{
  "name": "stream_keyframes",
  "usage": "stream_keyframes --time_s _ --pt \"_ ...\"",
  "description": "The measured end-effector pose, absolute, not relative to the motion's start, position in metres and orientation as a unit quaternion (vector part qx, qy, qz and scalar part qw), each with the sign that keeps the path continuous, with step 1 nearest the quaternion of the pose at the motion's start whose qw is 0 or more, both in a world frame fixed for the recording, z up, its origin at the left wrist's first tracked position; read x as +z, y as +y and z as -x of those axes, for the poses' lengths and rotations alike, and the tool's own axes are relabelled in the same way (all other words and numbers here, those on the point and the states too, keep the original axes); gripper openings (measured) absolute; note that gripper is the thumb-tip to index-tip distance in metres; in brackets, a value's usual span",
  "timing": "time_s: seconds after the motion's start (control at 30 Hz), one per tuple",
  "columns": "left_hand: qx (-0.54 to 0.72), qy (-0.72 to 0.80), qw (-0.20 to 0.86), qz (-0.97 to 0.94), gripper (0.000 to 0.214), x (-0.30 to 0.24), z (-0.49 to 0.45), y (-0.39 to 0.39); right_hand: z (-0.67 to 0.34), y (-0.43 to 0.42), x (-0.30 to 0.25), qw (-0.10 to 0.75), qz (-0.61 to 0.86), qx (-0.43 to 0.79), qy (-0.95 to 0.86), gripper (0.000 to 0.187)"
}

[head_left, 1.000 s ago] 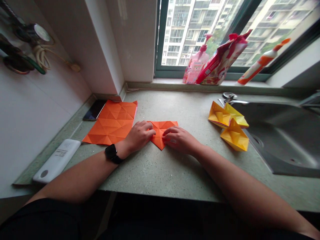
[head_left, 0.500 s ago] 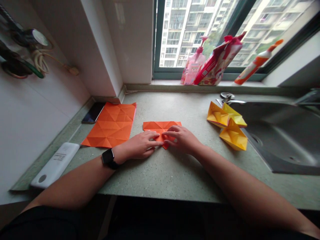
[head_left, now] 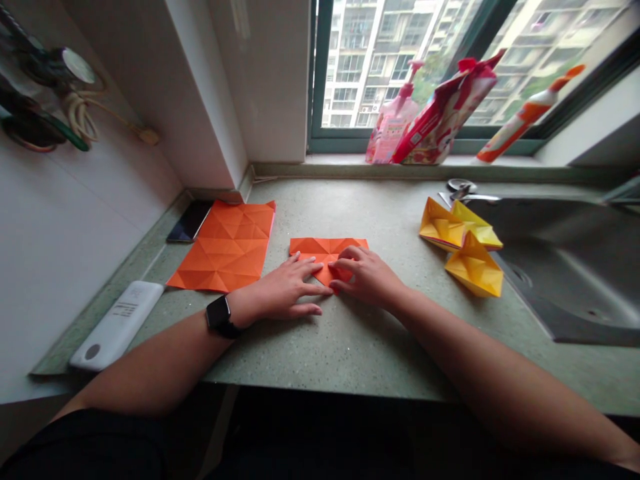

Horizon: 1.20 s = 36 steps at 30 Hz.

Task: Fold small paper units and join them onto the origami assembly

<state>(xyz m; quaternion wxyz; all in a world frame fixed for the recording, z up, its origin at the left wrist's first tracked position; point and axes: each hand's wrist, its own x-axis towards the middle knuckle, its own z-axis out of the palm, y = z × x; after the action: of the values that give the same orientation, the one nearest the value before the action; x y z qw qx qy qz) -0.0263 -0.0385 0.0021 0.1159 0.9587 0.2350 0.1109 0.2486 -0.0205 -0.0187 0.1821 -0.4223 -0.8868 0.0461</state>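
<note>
A small folded sheet of orange origami paper [head_left: 327, 245] lies on the counter in front of me, its near end coming to a point. My left hand [head_left: 285, 283] rests flat over its left part, fingers spread, with the fingertips on the paper. From the other side my right hand [head_left: 367, 275] has its fingers curled and pinched at the paper's right flap; the fingertips partly hide the fold. To the left lies a larger orange sheet [head_left: 225, 247] covered in crease lines.
Folded yellow paper shapes [head_left: 473, 267] sit by the steel sink [head_left: 575, 267] on the right. A phone [head_left: 189, 221] and a white power bank [head_left: 120, 323] lie at the left. Along the windowsill stand a pink pump bottle [head_left: 393, 127], a red bag [head_left: 445, 113] and an orange-white bottle [head_left: 525, 120].
My left hand's fingers have spread wider, the thumb moving away from the paper. My right fingers have curled in slightly on the flap. The view has shifted a little.
</note>
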Motion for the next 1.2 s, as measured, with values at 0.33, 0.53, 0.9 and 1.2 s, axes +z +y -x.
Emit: stream_keyframes --time_s 0.33,0.53,0.9,1.2 --pt "0.110 0.326 0.048 -0.938 0.027 0.008 0.037 -0.036 -0.247 -0.023 -0.020 0.178 0.428 0.044 -0.885 0.028" --pt "0.114 0.397 0.025 -0.910 0.025 0.011 0.052 -0.025 -0.248 -0.023 -0.021 0.173 0.429 0.037 -0.886 0.028" --pt "0.190 0.465 -0.048 -0.864 0.020 0.004 0.070 -0.007 -0.247 -0.023 -0.021 0.176 0.424 0.038 -0.888 0.025" --pt "0.155 0.211 0.097 -0.960 0.033 0.006 0.019 -0.048 -0.249 -0.020 -0.020 0.164 0.400 0.021 -0.902 0.016"
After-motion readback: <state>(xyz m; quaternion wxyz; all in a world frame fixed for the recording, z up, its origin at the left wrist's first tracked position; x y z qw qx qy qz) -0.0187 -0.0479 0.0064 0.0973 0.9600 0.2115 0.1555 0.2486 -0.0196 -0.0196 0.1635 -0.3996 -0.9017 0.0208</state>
